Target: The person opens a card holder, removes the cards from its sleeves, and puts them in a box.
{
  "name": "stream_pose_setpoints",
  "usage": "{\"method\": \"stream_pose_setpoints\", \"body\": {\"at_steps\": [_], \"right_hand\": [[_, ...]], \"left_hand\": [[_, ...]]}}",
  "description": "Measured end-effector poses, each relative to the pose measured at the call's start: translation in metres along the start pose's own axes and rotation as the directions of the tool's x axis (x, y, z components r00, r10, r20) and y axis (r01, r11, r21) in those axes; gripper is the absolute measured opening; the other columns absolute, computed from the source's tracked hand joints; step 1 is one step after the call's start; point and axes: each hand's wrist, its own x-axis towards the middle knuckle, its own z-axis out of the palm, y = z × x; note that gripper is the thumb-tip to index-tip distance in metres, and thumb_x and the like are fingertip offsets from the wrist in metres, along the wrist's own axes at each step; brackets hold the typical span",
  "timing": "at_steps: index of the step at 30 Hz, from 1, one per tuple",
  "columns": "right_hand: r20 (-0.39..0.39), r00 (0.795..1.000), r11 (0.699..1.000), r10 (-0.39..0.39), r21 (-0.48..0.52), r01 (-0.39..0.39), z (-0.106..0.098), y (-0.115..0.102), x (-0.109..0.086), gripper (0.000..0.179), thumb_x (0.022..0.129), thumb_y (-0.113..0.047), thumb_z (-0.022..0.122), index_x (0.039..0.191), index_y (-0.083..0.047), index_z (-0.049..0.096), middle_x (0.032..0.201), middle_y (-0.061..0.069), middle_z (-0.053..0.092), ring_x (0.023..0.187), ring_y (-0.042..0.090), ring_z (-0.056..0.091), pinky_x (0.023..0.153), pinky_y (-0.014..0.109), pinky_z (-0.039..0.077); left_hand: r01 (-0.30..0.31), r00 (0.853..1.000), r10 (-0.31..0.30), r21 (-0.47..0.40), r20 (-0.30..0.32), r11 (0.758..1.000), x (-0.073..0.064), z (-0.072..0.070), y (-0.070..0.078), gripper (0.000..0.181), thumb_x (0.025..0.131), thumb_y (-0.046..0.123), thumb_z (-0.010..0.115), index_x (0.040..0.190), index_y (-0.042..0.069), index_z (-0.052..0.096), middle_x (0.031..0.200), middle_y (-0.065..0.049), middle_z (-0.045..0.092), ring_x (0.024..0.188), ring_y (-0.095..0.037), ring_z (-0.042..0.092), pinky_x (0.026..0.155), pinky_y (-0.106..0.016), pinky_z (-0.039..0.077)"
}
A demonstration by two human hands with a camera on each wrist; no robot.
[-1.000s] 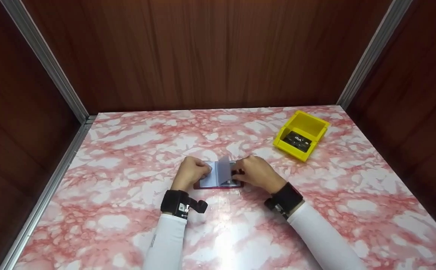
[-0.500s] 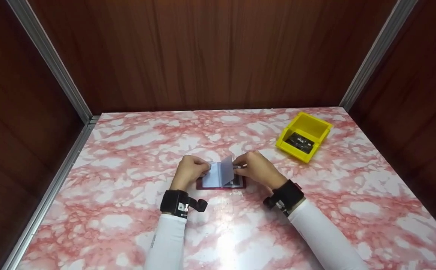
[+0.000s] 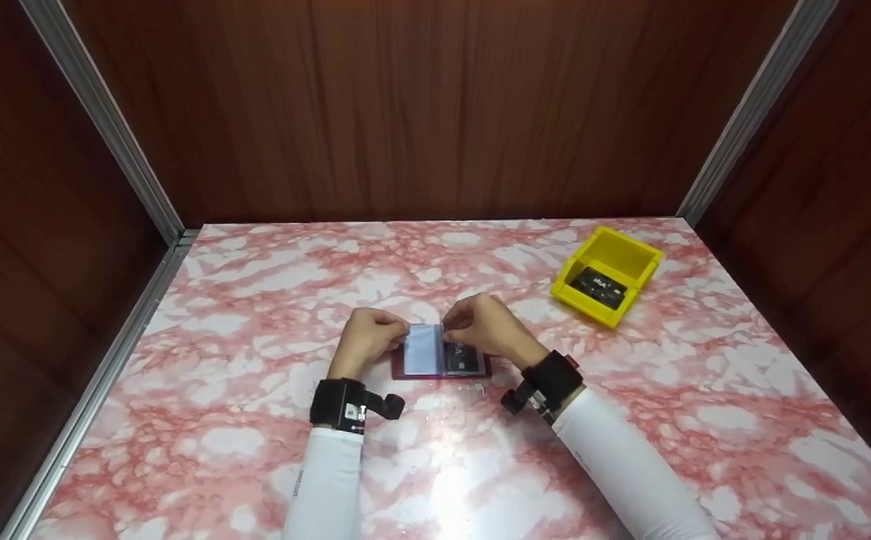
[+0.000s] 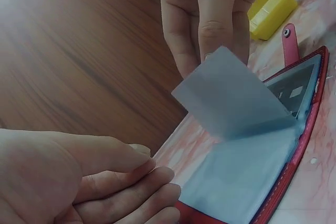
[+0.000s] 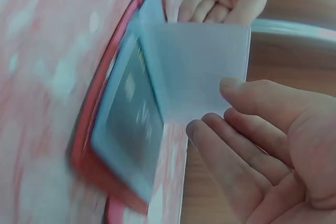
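Observation:
A red card holder [image 3: 399, 369] with clear plastic sleeve pages lies spread on the table. A black card [image 3: 462, 360] shows in its right-side sleeve. My right hand [image 3: 486, 324] pinches the edge of one sleeve page [image 5: 205, 66], which stands raised from the fold with the thumb on its face. Pale left-side pages [image 4: 236, 174] lie flat. My left hand [image 3: 366, 339] is at the holder's upper left corner, thumb beside the index finger, nothing seen between them. Whether its fingertips touch the pages, I cannot tell.
A yellow bin [image 3: 585, 309] with a black card [image 3: 602, 288] inside stands at the back right. The holder's snap strap [image 4: 290, 43] sticks out at its right. Dark wood-look panels [image 3: 435, 112] rise around the marbled table [image 3: 255, 315].
My right hand has moved left, from the holder's right side to its fold, bringing the raised page over and uncovering the black card. My left hand has shifted slightly left.

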Motion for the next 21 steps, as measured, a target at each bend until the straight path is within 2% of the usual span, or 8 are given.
{"method": "stream_pose_setpoints", "body": {"at_steps": [4,8,11,17,21], "right_hand": [[0.044,0.996,0.991,-0.082,-0.104,0.087,0.016,-0.009,0.009,0.021,0.089,-0.007,0.086,0.109,-0.004,0.083,0.107,0.012,0.084,0.101,0.024,0.080,0.094,0.039,0.066],[0.078,0.986,0.950,-0.145,-0.266,0.160,0.031,-0.017,0.014,0.020,0.086,-0.006,0.086,0.106,-0.005,0.085,0.106,0.010,0.085,0.100,0.027,0.078,0.096,0.043,0.064],[0.095,0.982,0.915,-0.165,-0.357,0.188,0.036,-0.022,0.015,0.018,0.086,-0.004,0.086,0.103,-0.005,0.085,0.106,0.011,0.084,0.103,0.032,0.076,0.098,0.047,0.063],[0.134,0.961,0.861,-0.241,-0.427,0.276,0.041,-0.026,0.013,0.016,0.085,-0.002,0.083,0.102,-0.002,0.084,0.107,0.015,0.080,0.101,0.034,0.078,0.091,0.046,0.067],[0.147,0.949,0.853,-0.278,-0.417,0.314,0.043,-0.023,0.010,0.017,0.086,-0.003,0.085,0.102,-0.002,0.083,0.108,0.015,0.078,0.097,0.032,0.078,0.088,0.045,0.067]], "left_hand": [[0.002,1.000,-0.002,-0.014,-0.014,1.000,0.000,-0.006,-0.004,0.017,0.093,0.005,0.073,0.104,-0.004,0.082,0.092,-0.016,0.081,0.076,-0.018,0.073,0.068,-0.027,0.063],[0.007,0.999,-0.008,-0.026,-0.033,1.000,0.000,-0.007,-0.005,0.016,0.094,0.005,0.073,0.104,-0.003,0.083,0.092,-0.016,0.081,0.075,-0.018,0.074,0.067,-0.027,0.063],[-0.017,0.999,0.017,0.002,-0.036,1.000,0.001,-0.005,-0.003,0.016,0.092,0.005,0.073,0.103,-0.002,0.083,0.094,-0.016,0.082,0.076,-0.017,0.075,0.069,-0.026,0.063],[-0.031,0.999,0.032,0.019,-0.025,0.999,0.002,-0.004,-0.002,0.018,0.092,0.005,0.074,0.105,-0.005,0.083,0.090,-0.013,0.081,0.076,-0.015,0.074,0.071,-0.026,0.064],[-0.020,1.000,0.021,0.019,-0.020,1.000,0.001,-0.003,-0.004,0.019,0.092,0.005,0.073,0.106,-0.005,0.082,0.089,-0.012,0.081,0.076,-0.015,0.074,0.070,-0.026,0.063]]}}
